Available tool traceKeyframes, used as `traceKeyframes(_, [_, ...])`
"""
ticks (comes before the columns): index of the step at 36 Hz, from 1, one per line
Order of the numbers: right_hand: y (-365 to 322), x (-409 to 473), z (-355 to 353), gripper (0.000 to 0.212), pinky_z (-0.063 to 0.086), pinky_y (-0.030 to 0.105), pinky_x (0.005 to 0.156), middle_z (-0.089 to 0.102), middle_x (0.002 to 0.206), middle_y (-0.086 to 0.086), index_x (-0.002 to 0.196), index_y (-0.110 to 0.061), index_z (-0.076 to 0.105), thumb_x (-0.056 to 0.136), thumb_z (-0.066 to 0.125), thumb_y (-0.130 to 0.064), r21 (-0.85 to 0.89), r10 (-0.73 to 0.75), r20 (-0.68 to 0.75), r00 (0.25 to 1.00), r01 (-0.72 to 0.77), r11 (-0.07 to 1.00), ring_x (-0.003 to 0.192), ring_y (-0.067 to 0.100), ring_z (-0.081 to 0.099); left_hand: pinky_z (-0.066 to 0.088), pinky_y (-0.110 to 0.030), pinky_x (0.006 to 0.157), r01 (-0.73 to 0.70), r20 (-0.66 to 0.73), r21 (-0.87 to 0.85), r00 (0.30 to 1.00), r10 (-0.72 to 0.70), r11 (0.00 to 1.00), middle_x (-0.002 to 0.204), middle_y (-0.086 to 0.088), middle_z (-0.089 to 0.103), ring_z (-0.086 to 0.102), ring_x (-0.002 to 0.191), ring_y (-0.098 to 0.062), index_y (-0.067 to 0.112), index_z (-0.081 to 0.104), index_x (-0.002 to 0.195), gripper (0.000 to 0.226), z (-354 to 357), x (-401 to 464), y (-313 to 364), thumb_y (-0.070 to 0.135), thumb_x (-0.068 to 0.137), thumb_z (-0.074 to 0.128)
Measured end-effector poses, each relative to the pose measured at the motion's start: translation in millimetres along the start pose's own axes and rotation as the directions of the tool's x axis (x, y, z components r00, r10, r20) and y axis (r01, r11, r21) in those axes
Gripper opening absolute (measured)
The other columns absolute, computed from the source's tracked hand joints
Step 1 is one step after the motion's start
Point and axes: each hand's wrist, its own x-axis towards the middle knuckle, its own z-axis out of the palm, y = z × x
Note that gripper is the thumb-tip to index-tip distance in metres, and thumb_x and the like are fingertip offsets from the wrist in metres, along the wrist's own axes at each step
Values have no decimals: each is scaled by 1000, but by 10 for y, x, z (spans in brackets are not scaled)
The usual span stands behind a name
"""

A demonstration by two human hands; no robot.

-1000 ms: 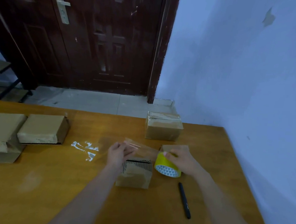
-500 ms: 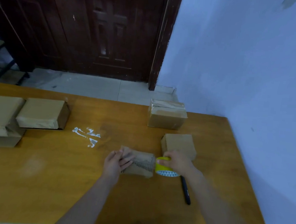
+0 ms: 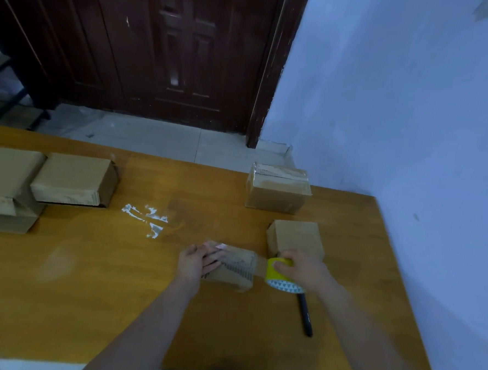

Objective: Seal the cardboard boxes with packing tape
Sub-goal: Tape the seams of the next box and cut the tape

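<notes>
wooden table point(image 3: 87, 304) holds spare boxes point(image 3: 278, 188), black pen point(image 3: 305, 314) beside hands point(image 3: 303, 270).

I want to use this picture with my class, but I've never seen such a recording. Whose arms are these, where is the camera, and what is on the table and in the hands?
The camera sits on a person's head, looking down at their own bare arms; there is no robot. The left hand presses flat on a small cardboard box. The right hand grips a yellow tape roll, with clear tape stretched from it onto that box. On the wooden table also lie a black pen, a second small box, a taped box behind it, more boxes at far left, and shiny tape scraps.
</notes>
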Motion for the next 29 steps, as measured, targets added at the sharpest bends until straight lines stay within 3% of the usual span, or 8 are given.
traceKeyframes(3, [-84, 38, 28, 35, 39, 28, 59, 63, 94, 2, 99, -17, 64, 93, 49, -48, -100, 35, -42, 999, -39, 994, 83, 16, 58, 57, -24, 60, 22, 3, 26, 1000, -22, 999, 111, -25, 66, 72, 83, -24, -14, 47, 128, 40, -10, -6, 23, 15, 101, 48])
traceKeyframes(7, [-181, 71, 78, 41, 49, 31, 70, 64, 108, 5, 115, -16, 61, 94, 47, -48, -263, 106, -46, 993, -114, 958, 96, 21, 60, 57, -26, 60, 40, 7, 3, 999, -40, 999, 101, -22, 70, 73, 83, -24, -15, 45, 129, 41, 15, -84, 77, 15, 101, 47])
traceKeyframes(14, [-150, 58, 150, 36, 43, 30, 60, 61, 92, 5, 95, -14, 61, 93, 48, -48, -165, 68, -75, 995, -80, 983, 88, 22, 59, 61, -39, 70, 102, 146, -123, 986, -84, 987, 111, -23, 66, 66, 101, -35, -3, 24, 142, 44, -50, -69, 166, 15, 104, 36])
traceKeyframes(16, [-168, 63, 169, 33, 39, 29, 57, 56, 84, 2, 87, -16, 56, 93, 49, -48, -157, 57, -65, 996, -67, 985, 85, 21, 57, 60, -41, 73, 120, 171, -193, 982, -87, 974, 108, -23, 65, 66, 96, -34, 0, 33, 132, 31, -80, -61, 155, 13, 104, 33])
traceKeyframes(19, [-206, 99, 193, 38, 46, 33, 66, 60, 89, 4, 96, -13, 61, 93, 49, -48, -142, 53, -35, 998, -57, 988, 88, 22, 59, 59, -47, 72, 160, 188, -284, 976, -108, 946, 97, -23, 67, 70, 85, -34, 2, 44, 104, 16, -128, -26, 145, 11, 101, 31])
traceKeyframes(22, [-237, 135, 212, 39, 44, 33, 69, 61, 99, 6, 103, -13, 62, 93, 49, -48, -142, 49, -12, 999, -50, 989, 94, 23, 58, 57, -50, 71, 177, 200, -337, 973, -113, 925, 89, -23, 69, 71, 82, -36, 10, 39, 81, 22, -159, 7, 119, 11, 100, 29])
traceKeyframes(26, [-274, 171, 221, 43, 47, 35, 78, 61, 111, 8, 116, -12, 60, 94, 50, -47, -144, 58, 9, 998, -56, 988, 103, 24, 57, 54, -53, 74, 174, 207, -362, 973, -104, 916, 86, -24, 69, 71, 80, -38, 11, 36, 77, 25, -173, 15, 108, 12, 101, 28])
traceKeyframes(29, [-285, 202, 234, 41, 49, 36, 76, 61, 104, 7, 111, -13, 61, 93, 50, -48, -140, 62, 17, 998, -59, 988, 100, 25, 58, 53, -54, 75, 182, 205, -371, 972, -111, 910, 95, -30, 66, 70, 80, -40, 11, 36, 73, 27, -177, 18, 114, 12, 99, 29])
